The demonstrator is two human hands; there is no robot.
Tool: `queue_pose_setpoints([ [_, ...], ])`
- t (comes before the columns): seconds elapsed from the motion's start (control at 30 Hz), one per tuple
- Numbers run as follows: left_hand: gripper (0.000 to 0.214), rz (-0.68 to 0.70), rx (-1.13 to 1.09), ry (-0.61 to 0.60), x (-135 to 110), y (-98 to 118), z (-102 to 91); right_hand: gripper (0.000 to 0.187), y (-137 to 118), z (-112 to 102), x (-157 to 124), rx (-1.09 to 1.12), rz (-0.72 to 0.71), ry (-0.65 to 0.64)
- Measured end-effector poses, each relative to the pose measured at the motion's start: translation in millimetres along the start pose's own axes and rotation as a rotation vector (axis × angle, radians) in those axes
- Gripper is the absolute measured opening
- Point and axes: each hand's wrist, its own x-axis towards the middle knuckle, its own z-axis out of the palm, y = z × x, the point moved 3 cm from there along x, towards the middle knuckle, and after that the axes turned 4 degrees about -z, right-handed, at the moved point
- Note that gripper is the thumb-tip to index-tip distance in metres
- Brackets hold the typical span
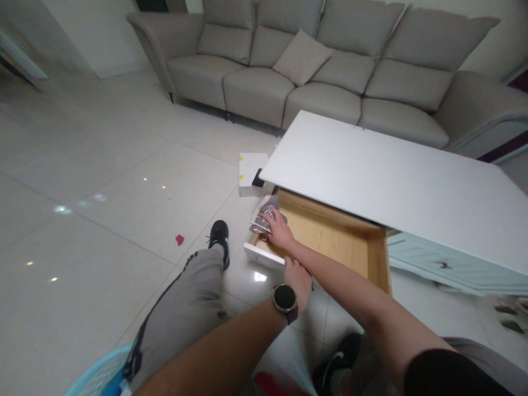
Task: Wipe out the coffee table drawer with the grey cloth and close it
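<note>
An open wooden drawer (pixel 338 236) with a white front (pixel 264 256) sticks out from under a white low table (pixel 391 181). A folded grey patterned cloth (pixel 265 215) lies in the drawer's left end. My right hand (pixel 281 232) reaches into the drawer and rests on the cloth, with its fingers closed over the near edge. My left hand (pixel 299 279), a dark watch (pixel 284 300) on its wrist, sits at the drawer's front edge. Its fingers are hidden under my right forearm.
A grey sofa (pixel 330 71) with a loose cushion (pixel 303 58) stands behind the table. On the tiled floor lie a white box (pixel 249 170) and a red scrap (pixel 180 239). A turquoise basket rim (pixel 97 374) shows at bottom left. My legs and dark shoes (pixel 218 234) flank the drawer.
</note>
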Motion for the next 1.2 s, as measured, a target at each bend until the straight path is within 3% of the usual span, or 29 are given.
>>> queue_pose_setpoints([
  [0.23, 0.052, 0.014, -0.014, 0.029, 1.8, -0.4, 3.2, 0.092, 0.8, -7.9, 1.3, -0.115, -0.002, -0.009],
  [0.4, 0.048, -0.004, -0.005, -0.034, 2.9, -0.7, 2.8, 0.083, 11.2, -23.3, 7.7, -0.338, -0.032, -0.065],
  [0.5, 0.044, -0.011, -0.012, -0.068, 3.4, -0.6, 1.7, 0.078, 30.8, -33.3, 10.8, -0.449, 0.015, -0.099],
  [0.63, 0.041, -0.006, -0.031, -0.068, 3.8, -0.7, 1.5, 0.068, 75.0, -41.0, -1.1, -0.599, 0.176, -0.201],
  [0.73, 0.041, -0.022, -0.061, -0.058, 4.6, -1.4, 3.1, 0.063, 108.4, -44.4, -24.2, -0.697, 0.17, -0.288],
  [0.87, 0.042, -0.038, -0.086, -0.046, 8.0, -2.2, 6.8, 0.068, 151.9, -59.9, -69.2, -0.76, 0.188, -0.313],
  [1.07, 0.043, -0.027, -0.071, -0.021, 8.5, -2.7, 8.2, 0.074, 216.5, -99.7, -162.7, -0.814, 0.455, -0.353],
  [1.2, 0.044, -0.025, -0.062, -0.002, 6.0, -3.4, 6.8, 0.076, 228.4, -102.3, -198.5, -0.838, 0.561, -0.369],
])
